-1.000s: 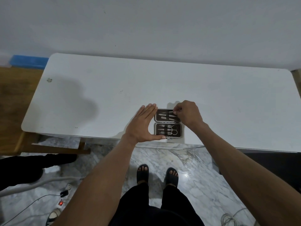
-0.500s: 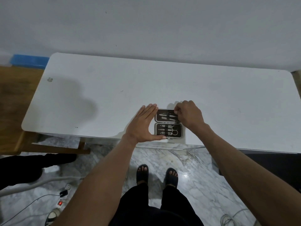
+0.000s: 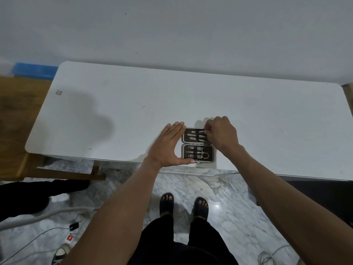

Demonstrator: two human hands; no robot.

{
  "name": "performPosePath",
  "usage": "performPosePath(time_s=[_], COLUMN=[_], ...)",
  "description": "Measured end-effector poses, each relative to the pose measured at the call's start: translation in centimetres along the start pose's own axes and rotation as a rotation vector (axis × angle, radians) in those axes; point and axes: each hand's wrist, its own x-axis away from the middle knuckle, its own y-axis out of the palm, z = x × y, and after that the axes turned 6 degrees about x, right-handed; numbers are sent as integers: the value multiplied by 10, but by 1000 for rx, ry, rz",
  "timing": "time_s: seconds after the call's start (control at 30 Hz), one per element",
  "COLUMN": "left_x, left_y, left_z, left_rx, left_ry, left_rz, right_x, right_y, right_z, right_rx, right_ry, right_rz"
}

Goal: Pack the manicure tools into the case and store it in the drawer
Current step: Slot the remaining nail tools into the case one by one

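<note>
Little has moved: at the desk's [image 3: 267, 115] near edge the left hand [image 3: 168, 146], flat and open, braces the open case [image 3: 196, 145] while the right hand [image 3: 222, 133] pinches a tool [image 3: 200, 129] into its far half.

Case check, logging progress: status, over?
Left hand flat, bracing open case. Right hand pinching a tool into far half. Near half filled. Nothing in the way.

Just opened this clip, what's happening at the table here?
A person is packing a manicure case that lies open near the front edge of the white table. The left hand lies flat against the case's left side, steadying it. The right hand pinches a tool at the far half; the near half holds scissors and clippers.
</note>
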Motion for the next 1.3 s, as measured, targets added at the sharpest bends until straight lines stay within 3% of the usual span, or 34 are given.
performPosePath(time_s=[0.33,0.7,0.87,1.13,1.3], left_x=[0,0,-1,0,0], left_y=[1,0,0,-2,-3], left_z=[0,0,0,0,0], left_rx=[7,11,4,10,12], left_ry=[1,-2,-7,-13,-7], left_rz=[8,9,-5,-47,-55], right_x=[0,0,2,-1,-3], right_y=[1,4,-2,1,5], right_z=[-3,-11,-4,11,10], right_rx=[79,-9,-131,-266,-338], right_ry=[-90,-80,-2,181,243], right_rz=[-4,-18,21,-103,-97])
